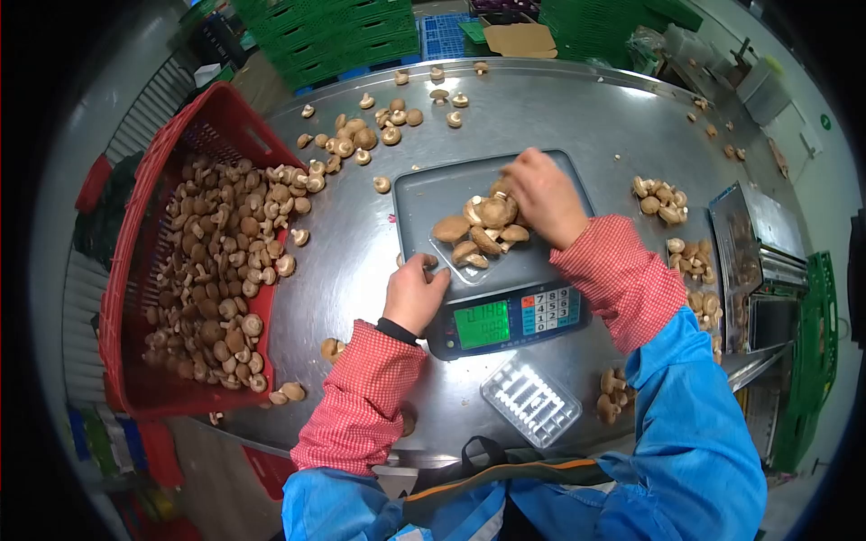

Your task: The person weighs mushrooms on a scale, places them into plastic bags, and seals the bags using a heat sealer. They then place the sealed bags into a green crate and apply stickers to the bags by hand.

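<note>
Two hands of mine meet around a clear tray [457,272] of brown mushrooms [488,216], heaped on the scale [428,194] at the centre of the frame. My right hand [544,198] comes in from the right over the upper right of the heap, fingers bent downward and fingertips among the caps; I cannot tell whether they pinch one, as the back of the hand hides them. My left hand [414,293] is at the lower left edge of the weighing pan, fingers curled and thumb pointing toward the tray's near corner; whether it grips anything I cannot tell.

Just below the pan, the display [483,325] glows green beside the keypad [551,309]. Lower down, right of the frame's centre, a clear container [532,402] lies on the steel table [352,230], glinting with white reflections.

On the left of the frame, a red crate [115,307] leans with its open side toward me, mushrooms crowding inside and spilling past its rim. Loose mushrooms [364,138] scatter across the table at the upper left of centre, and small clusters [693,260] sit on the right. Green crates [334,41] are stacked at the top.
</note>
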`<state>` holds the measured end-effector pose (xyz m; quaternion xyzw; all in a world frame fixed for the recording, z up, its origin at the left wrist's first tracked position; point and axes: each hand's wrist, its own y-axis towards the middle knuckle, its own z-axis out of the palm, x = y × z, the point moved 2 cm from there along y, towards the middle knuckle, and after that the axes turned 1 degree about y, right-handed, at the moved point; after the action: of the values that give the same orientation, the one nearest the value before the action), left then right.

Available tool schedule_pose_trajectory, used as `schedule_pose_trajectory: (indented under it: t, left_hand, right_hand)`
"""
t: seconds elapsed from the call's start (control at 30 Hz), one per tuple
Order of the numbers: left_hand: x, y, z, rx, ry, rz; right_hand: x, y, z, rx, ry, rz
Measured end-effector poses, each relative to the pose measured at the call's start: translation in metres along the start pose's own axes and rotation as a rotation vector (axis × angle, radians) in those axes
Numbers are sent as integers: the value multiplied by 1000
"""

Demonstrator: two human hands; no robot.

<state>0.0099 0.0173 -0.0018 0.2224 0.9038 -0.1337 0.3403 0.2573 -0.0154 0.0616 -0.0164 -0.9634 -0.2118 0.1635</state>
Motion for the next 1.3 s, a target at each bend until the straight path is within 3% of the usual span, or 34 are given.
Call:
schedule_pose_trajectory:
  t: [0.07, 0.17, 0.23, 0.3, 0.43, 0.63, 0.73, 0.87, 0.93, 1.03, 1.17, 1.2, 1.3]
  left_hand:
    - [10, 10, -1, 33, -20, -16]
    - [2, 20, 11, 128, -265, -165]
    - [3, 27, 15, 160, -412, -152]
    - [9, 35, 23, 148, -493, -185]
    - [-4, 27, 29, 85, -528, -173]
    - [-83, -3, 60, 237, -669, -78]
    - [-129, -29, 107, 399, -751, -99]
    - [-162, -65, 182, 551, -744, -124]
    - [-168, -79, 214, 592, -695, -129]
    - [-161, -85, 251, 642, -590, -121]
    - [-140, -82, 277, 700, -506, -182]
    - [-142, -81, 270, 726, -484, -184]
    - [-143, -89, 238, 668, -448, -71]
  right_hand:
    - [-18, 1, -6, -113, -67, 120]
    - [-82, -12, 14, 129, -54, 260]
    - [-107, -17, 37, 249, 319, 243]
    - [-98, -22, 35, 386, 492, 447]
    - [-100, -47, 32, 157, 526, 414]
    - [-130, -120, -56, 120, 616, 550]
    - [-150, -176, -113, 130, 569, 654]
    - [-190, -257, -143, 144, 471, 789]
    - [-207, -296, -137, 157, 384, 774]
    - [-225, -347, -107, 136, 391, 965]
    - [-203, -365, -75, 207, 58, 1056]
    - [-200, -363, -73, 235, -20, 1031]
    - [-177, -355, -74, 179, -406, 594]
